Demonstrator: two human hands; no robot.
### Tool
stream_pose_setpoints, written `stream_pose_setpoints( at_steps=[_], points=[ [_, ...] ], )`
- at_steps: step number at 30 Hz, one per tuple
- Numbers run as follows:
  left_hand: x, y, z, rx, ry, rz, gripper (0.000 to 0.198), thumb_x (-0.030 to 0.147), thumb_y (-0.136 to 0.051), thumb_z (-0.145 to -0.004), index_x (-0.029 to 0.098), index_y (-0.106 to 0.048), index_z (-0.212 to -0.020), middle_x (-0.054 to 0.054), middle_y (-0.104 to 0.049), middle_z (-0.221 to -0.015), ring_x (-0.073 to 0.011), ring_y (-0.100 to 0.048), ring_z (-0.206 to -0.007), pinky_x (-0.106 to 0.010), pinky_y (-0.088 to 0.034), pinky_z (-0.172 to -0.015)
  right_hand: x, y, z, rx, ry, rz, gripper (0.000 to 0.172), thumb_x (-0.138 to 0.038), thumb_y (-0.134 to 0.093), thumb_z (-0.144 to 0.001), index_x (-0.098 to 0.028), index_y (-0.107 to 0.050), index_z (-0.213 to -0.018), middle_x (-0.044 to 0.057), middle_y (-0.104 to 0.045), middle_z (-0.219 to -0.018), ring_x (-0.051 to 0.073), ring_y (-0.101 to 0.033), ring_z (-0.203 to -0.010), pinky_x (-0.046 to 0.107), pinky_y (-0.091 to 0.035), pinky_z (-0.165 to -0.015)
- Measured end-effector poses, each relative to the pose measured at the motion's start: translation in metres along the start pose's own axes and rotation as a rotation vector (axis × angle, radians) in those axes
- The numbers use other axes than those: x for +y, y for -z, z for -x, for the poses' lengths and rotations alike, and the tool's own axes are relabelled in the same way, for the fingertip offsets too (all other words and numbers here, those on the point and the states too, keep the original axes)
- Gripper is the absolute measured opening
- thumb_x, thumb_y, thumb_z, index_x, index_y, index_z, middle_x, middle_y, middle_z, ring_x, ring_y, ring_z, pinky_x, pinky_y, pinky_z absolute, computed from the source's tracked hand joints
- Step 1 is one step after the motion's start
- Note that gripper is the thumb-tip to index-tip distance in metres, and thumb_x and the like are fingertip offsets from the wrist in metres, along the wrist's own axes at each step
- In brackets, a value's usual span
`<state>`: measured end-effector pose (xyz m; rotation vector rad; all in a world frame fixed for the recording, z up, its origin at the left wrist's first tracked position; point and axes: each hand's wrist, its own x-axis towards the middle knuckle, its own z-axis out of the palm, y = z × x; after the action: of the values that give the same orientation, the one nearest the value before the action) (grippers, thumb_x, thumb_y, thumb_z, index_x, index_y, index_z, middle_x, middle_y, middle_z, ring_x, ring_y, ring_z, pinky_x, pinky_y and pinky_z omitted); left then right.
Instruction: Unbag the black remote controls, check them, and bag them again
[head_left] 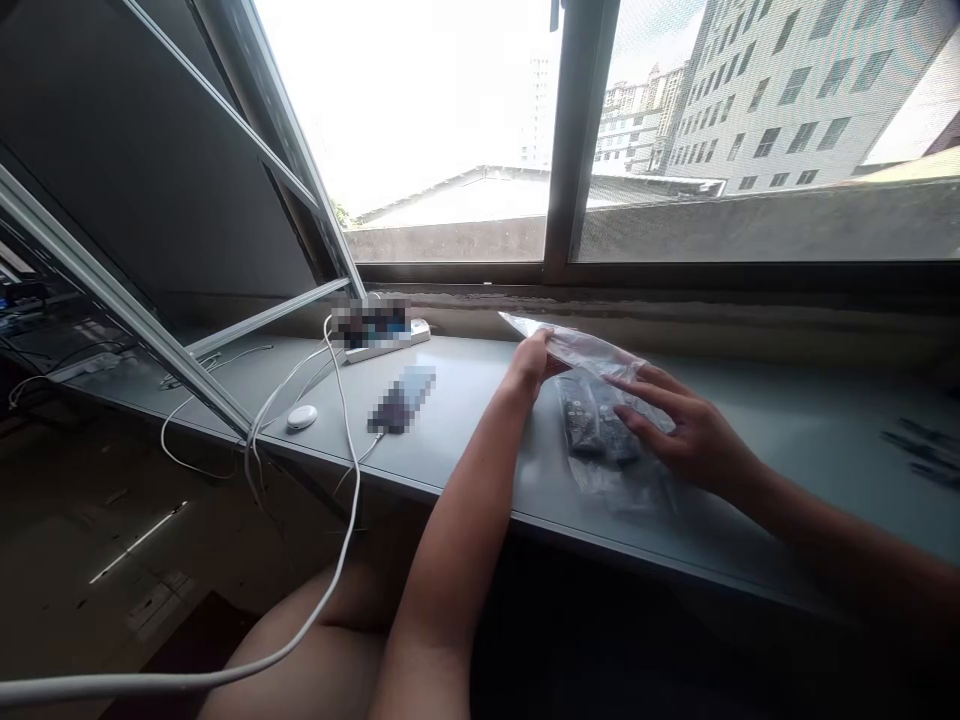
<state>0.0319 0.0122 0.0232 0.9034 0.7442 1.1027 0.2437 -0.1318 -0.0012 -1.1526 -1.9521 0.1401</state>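
Observation:
My left hand (534, 362) is closed on the edge of a clear plastic bag (592, 352), which it lifts above the tabletop near the window. My right hand (686, 425) reaches in from the right, fingers stretched and thumb apart, touching the near end of that plastic. Under the hands lies clear plastic with several dark parts (592, 425) inside; what kind they are cannot be made out. Whether the raised plastic and the plastic around the dark parts are one bag is not clear.
Left of my arm, a phone-like blurred object (401, 400) lies on the grey table (465, 380), near a round white puck (302, 417) and power strip (390, 342). A white cable (349, 520) loops in front. Metal framing (127, 310) slants at left; dark items (926, 450) lie right.

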Motion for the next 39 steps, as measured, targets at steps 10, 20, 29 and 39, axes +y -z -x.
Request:
stream_pose_setpoints(
  at_steps=[10,20,29,39],
  points=[
    [-0.001,0.0,0.002,-0.103,0.024,-0.046,0.037,0.032,-0.052,-0.11,0.014,-0.084,-0.115,-0.016,-0.087,-0.111,-0.0303,-0.081,-0.119,-0.045,-0.059,-0.119,-0.004,0.001,-0.001,-0.021,0.021,-0.053,0.045,-0.048,-0.073,-0.111,-0.034,-0.081,-0.154,0.012,-0.075,-0.157,0.043,-0.074,-0.143,0.057,-0.062,-0.121],
    [0.01,0.008,0.002,0.209,-0.137,0.184,0.044,0.037,-0.043,-0.117,0.016,-0.082,-0.119,-0.015,-0.089,-0.117,-0.0259,-0.081,-0.127,-0.035,-0.061,-0.112,-0.001,0.0,0.002,-0.049,0.011,-0.089,0.056,-0.062,-0.073,-0.11,-0.033,-0.079,-0.158,0.015,-0.082,-0.139,0.041,-0.082,-0.123,0.051,-0.071,-0.099],
    [0.018,0.015,0.004,0.284,-0.153,0.27,0.054,0.045,-0.039,-0.118,0.012,-0.082,-0.12,-0.018,-0.087,-0.125,-0.0295,-0.081,-0.124,-0.038,-0.061,-0.109,0.002,0.001,0.003,-0.087,0.026,-0.088,0.054,-0.063,-0.072,-0.111,-0.033,-0.08,-0.156,0.015,-0.084,-0.134,0.037,-0.084,-0.114,0.048,-0.072,-0.097],
    [0.02,0.014,0.007,0.273,-0.119,0.238,0.056,0.05,-0.038,-0.119,0.014,-0.079,-0.133,-0.016,-0.087,-0.13,-0.0258,-0.082,-0.121,-0.029,-0.064,-0.09,0.0,0.0,0.003,-0.065,-0.01,-0.058,0.066,-0.06,-0.068,-0.114,-0.033,-0.062,-0.174,0.011,-0.07,-0.167,0.044,-0.07,-0.15,0.059,-0.062,-0.121]
  ],
)
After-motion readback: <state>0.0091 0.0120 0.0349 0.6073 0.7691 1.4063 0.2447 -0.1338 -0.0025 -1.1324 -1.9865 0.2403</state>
